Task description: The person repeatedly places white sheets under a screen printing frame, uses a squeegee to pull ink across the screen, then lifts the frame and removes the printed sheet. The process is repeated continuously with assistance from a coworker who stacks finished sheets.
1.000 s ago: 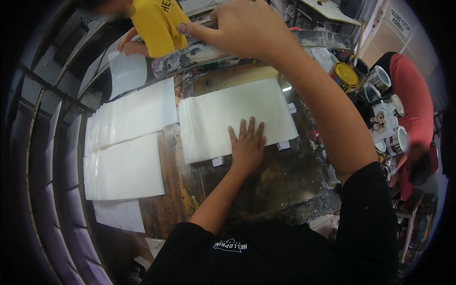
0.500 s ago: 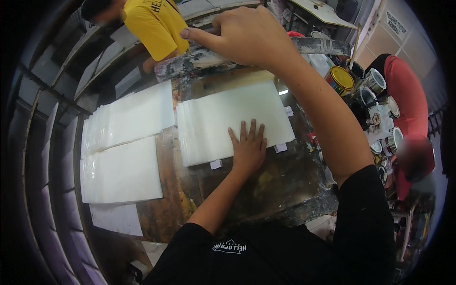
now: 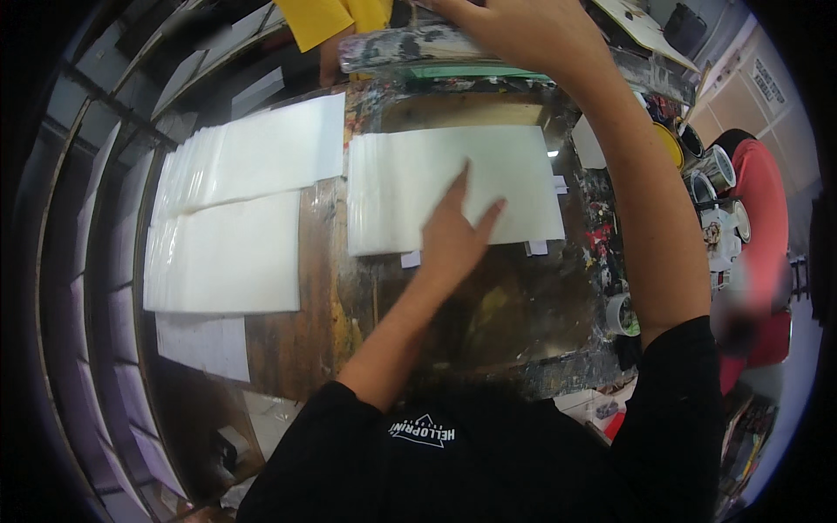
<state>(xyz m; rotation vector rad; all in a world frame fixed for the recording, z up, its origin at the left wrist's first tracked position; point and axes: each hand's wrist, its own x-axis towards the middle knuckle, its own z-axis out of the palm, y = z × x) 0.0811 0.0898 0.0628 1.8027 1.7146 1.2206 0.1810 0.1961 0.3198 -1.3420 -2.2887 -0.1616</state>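
My left hand is over the near part of a stack of thin, translucent white plastic sheets or bags on the worktable. Its index finger and thumb stretch apart; the other fingers look folded, and nothing is held. Reaching far across, my right hand is at the paint-smeared bar of a raised frame, seemingly a screen-printing frame. That hand appears closed on the bar, though the upper picture edge cuts off its fingers. Small white tabs stick out along the stack's near and right edges.
Left of the stack lie two more piles of white sheets, a far pile and a near pile. Paint cans crowd the right side. Rack shelves stand at left. Beyond the table is a person in a yellow shirt.
My left hand has gone from lying flat with spread fingers to a pointing shape with some fingers folded. The view has shifted, so the raised frame and right hand appear higher up.
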